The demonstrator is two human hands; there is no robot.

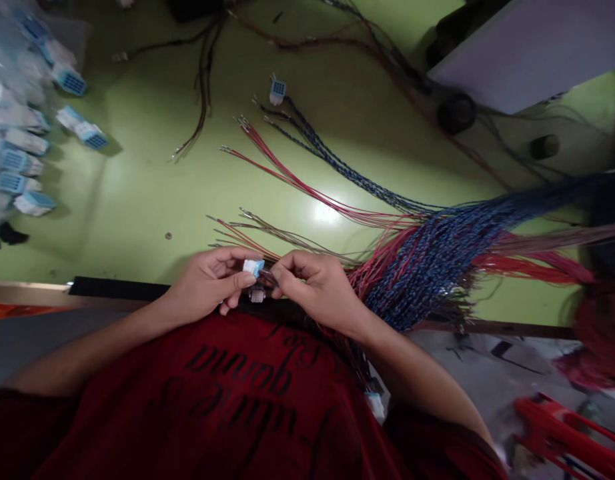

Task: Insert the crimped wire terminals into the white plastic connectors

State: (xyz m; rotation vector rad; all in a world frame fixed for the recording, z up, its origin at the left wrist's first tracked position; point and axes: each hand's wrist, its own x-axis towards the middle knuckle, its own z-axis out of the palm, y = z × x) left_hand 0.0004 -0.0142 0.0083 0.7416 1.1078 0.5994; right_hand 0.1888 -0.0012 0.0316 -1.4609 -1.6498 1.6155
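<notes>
Between the thumb and fingers of my left hand point(211, 281) is a small white and blue connector housing point(253, 268). My right hand point(315, 283), just to its right, pinches a dark wire point(268, 277) whose end reaches the housing; whether it is inserted cannot be seen. A greyish connector point(257, 295) hangs just below the housing, near my left fingertips. Orange wires point(232, 233) and brown wires point(282, 235) with metal terminals lie on the table just beyond my hands.
A thick bundle of twisted blue-black wires point(437, 253) spreads across the right, with red wires point(297, 183) fanning left. Loose connectors point(82, 127) lie at the left beside a plastic bag point(2, 100). Another connector point(277, 90) stands farther back. A red plastic stool point(562, 433) is at lower right.
</notes>
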